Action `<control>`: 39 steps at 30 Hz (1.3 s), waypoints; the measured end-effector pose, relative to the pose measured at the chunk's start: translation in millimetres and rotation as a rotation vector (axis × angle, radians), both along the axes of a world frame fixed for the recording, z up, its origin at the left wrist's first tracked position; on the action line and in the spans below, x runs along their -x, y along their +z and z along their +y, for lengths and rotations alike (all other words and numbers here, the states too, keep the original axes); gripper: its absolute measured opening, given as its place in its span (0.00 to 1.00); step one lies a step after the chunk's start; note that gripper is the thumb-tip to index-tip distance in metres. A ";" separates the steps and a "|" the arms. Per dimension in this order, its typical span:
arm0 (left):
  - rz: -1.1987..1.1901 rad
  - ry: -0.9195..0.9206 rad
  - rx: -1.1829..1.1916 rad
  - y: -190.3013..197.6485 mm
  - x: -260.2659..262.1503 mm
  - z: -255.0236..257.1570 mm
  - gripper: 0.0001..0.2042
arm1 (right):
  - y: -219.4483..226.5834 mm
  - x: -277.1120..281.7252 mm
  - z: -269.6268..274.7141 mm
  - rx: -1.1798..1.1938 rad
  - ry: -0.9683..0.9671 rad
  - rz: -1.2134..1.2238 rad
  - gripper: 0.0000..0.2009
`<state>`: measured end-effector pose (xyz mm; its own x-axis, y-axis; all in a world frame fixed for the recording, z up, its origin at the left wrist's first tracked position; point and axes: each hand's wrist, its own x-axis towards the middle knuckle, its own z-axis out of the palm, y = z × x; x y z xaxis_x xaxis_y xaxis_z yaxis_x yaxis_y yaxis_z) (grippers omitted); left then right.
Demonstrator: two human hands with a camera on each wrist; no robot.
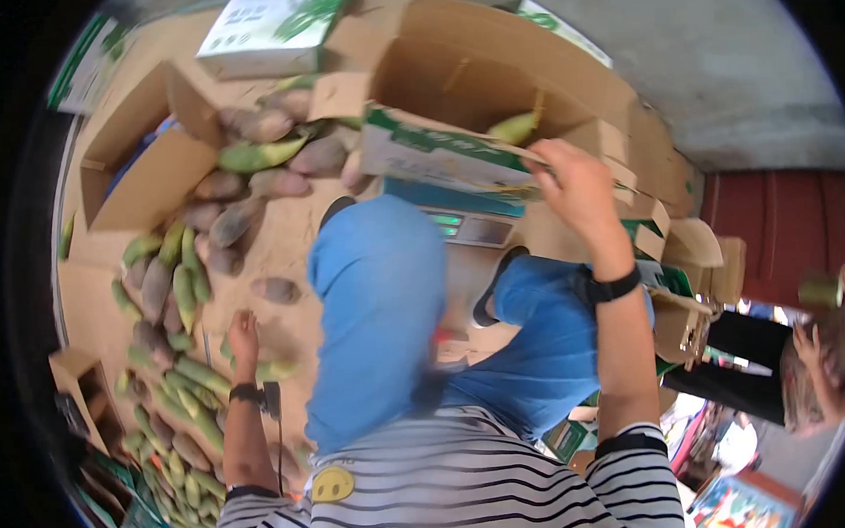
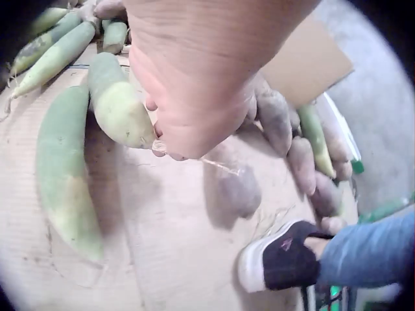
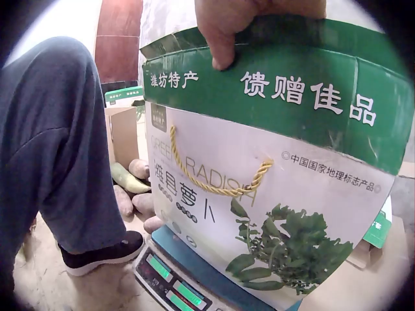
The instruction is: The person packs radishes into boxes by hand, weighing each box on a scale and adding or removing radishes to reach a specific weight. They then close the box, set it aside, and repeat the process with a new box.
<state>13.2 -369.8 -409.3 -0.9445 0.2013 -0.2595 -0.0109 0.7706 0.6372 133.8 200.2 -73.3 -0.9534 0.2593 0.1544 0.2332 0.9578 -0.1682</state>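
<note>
My right hand (image 1: 579,186) grips the upper edge of an open radish carton (image 1: 431,154), thumb on its green outer band in the right wrist view. The white and green carton has a yellow rope handle (image 3: 224,189) and stands on a digital scale (image 3: 174,284) with lit green displays. Inside it, a pale green radish (image 1: 514,129) shows. At the left, my left hand (image 2: 194,97) is low over the cardboard-covered floor, fingers curled at the tail end of a green radish (image 2: 117,103), pinching it there. A thin root sticks out past the fingers. Another green radish (image 2: 65,168) lies beside it.
Several green and purplish radishes (image 1: 184,293) spread over the floor at the left. A smaller open box (image 1: 151,175) stands behind them, with a closed white carton (image 1: 277,22) at the back. More boxes (image 1: 681,320) stand at the right, near another person (image 1: 810,371).
</note>
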 end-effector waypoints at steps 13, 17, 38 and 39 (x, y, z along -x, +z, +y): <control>0.087 0.437 -0.605 114.8 43.6 41.4 0.11 | -12.2 -5.2 3.1 0.008 0.025 0.058 0.05; 0.381 0.186 -0.526 228.5 56.0 117.8 0.11 | -9.4 -7.9 0.6 0.010 0.025 0.057 0.05; 0.242 -0.222 -0.840 294.1 79.7 275.6 0.09 | -13.9 -8.5 7.6 0.029 0.077 0.001 0.06; 0.180 -0.205 -0.796 267.7 81.1 253.1 0.09 | -10.9 -7.9 7.4 0.024 0.055 -0.032 0.06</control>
